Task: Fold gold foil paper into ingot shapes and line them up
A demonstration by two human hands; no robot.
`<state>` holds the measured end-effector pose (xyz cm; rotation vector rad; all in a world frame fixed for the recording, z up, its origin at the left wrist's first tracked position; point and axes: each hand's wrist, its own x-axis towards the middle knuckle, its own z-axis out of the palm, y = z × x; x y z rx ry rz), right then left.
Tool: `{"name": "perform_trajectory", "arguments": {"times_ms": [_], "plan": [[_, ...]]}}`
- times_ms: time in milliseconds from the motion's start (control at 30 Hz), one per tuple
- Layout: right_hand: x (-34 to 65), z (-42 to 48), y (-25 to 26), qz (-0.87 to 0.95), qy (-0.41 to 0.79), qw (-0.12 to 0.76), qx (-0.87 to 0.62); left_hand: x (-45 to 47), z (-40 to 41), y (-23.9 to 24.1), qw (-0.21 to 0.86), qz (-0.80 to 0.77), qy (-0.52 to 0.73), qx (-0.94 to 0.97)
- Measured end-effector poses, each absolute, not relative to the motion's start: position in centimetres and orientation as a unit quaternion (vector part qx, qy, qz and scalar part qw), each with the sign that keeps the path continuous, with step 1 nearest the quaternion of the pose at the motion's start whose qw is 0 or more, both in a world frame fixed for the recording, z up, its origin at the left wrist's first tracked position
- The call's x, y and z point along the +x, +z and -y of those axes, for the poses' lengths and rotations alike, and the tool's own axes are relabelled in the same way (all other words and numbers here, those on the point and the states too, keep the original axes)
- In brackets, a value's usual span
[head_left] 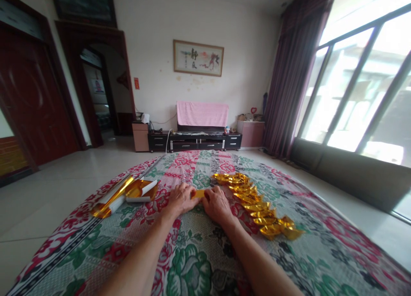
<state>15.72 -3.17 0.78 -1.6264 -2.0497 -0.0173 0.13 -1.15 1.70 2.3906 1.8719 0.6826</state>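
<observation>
Between my two hands is a small folded piece of gold foil paper [199, 194], held low over the patterned cloth. My left hand [181, 198] pinches its left end with curled fingers. At the other end my right hand [218, 204] grips it the same way. Several folded gold foil ingots [258, 206] lie in a curved row to the right of my right hand. To the left of my left hand are gold sheets with white backs [143, 190] and a roll of gold foil paper [112, 197].
A floral cloth [189, 261] covers the round surface under my hands. Beyond it, a black low cabinet [201, 142] stands against the wall with a pink cloth [203, 113] draped above it. A curtain [282, 82] and windows are on the right, doorways on the left.
</observation>
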Motion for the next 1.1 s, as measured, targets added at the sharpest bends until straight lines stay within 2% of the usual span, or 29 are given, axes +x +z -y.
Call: {"name": "perform_trajectory", "arguments": {"times_ms": [233, 633, 900, 1100], "plan": [[16.0, 2.7, 0.4, 0.747, -0.006, 0.281, -0.602, -0.7, 0.6, 2.0, 0.064, -0.585, 0.197, 0.784], [15.7, 2.4, 0.0, 0.730, -0.024, 0.310, -0.609, -0.5, 0.1, 1.5, 0.033, -0.598, 0.195, 0.777], [16.0, 2.2, -0.3, 0.719, 0.019, 0.387, -0.577, -0.6, -0.1, 1.2, 0.084, -0.560, 0.267, 0.780], [16.4, 1.8, -0.2, 0.702, 0.097, 0.430, -0.559, -0.4, 0.1, 1.1, 0.194, -0.501, 0.359, 0.763]]}}
